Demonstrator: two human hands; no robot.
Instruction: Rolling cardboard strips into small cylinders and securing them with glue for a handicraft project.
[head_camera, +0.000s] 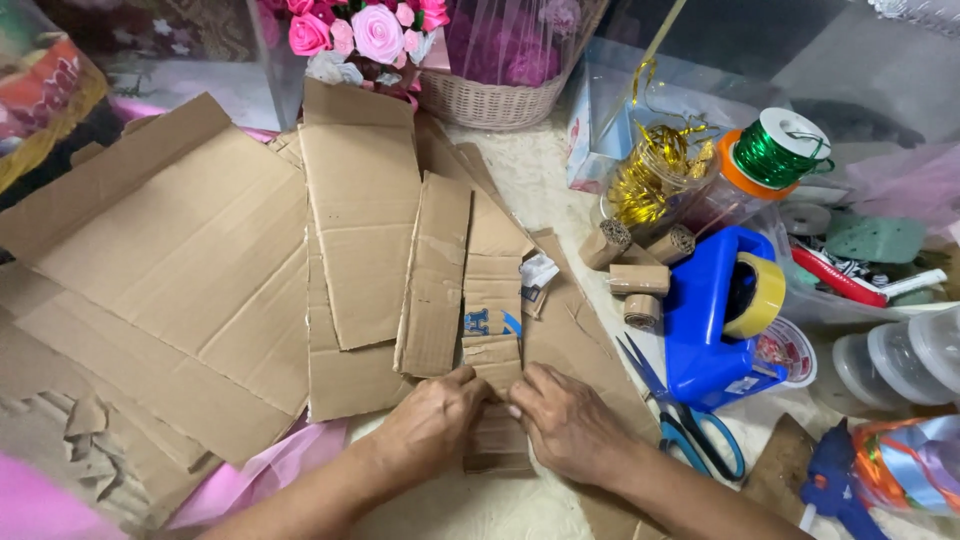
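— Both hands were pinching the same narrow cardboard strip (493, 330): the left hand (432, 418) had its fingertips closed on the strip's left edge, the right hand (568, 420) had its fingers curled shut over the right edge. How much of each thumb was tucked under, I couldn't tell.

— And where did the strip sit?

— It ran straight away from the fingers, up the middle of the pile, with its near end hidden between the two hands. A blue printed mark showed on it just beyond the knuckles.

— What lay to the left of the grip?

— A second, wider cardboard piece (436, 275) touched the strip's left side. Beyond that, larger flattened cardboard sheets (180, 270) overlapped, well apart from the left hand. A pink sheet (265, 470) poked out under the left forearm.

— And to the right?

— Blue-handled scissors (690, 425) lay just beside the right wrist. Past them stood a blue tape dispenser (710, 320) holding a yellowish roll, and four short cardboard rolls (640, 270) sat farther out from the right fingers. A blue glue gun (835, 480) rested near the right forearm.

— Anything beyond the fingertips?

— Far off, a wicker basket (490, 100) and pink fabric roses (365, 30), plus a spool of green wire (780, 145) off to the right.
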